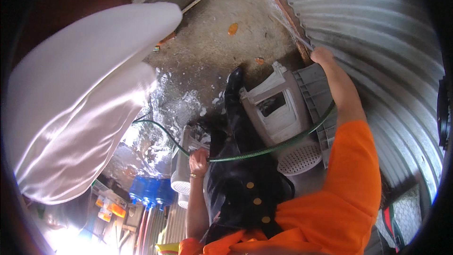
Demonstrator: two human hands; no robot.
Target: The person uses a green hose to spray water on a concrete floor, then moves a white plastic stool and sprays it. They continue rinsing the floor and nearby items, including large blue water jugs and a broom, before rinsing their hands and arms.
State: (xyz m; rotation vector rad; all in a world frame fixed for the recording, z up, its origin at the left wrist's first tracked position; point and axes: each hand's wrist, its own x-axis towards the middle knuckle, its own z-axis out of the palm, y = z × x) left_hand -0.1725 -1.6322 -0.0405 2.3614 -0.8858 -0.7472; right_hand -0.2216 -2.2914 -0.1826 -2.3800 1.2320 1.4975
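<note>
A green garden hose (262, 153) runs in a curve across my front, over my black trousers. My left hand (199, 162), with a bracelet at the wrist, is closed around the hose near the middle of the view. At the upper right my right hand (321, 56) grips the hose's end, and water streams from there toward the wooden beam (288, 12) at the foot of the wall. Below that hand, a dirty grey-white plastic piece with a rectangular opening (283, 108) stands beside my leg, against a ribbed grey plastic piece (316, 88).
Corrugated metal sheeting (368, 39) rises on the right. White fabric (81, 88) hangs close on the left. Suds and water lie on the concrete floor (212, 53). Blue water jugs (151, 191) and white plastic pieces (182, 180) stand at the lower left.
</note>
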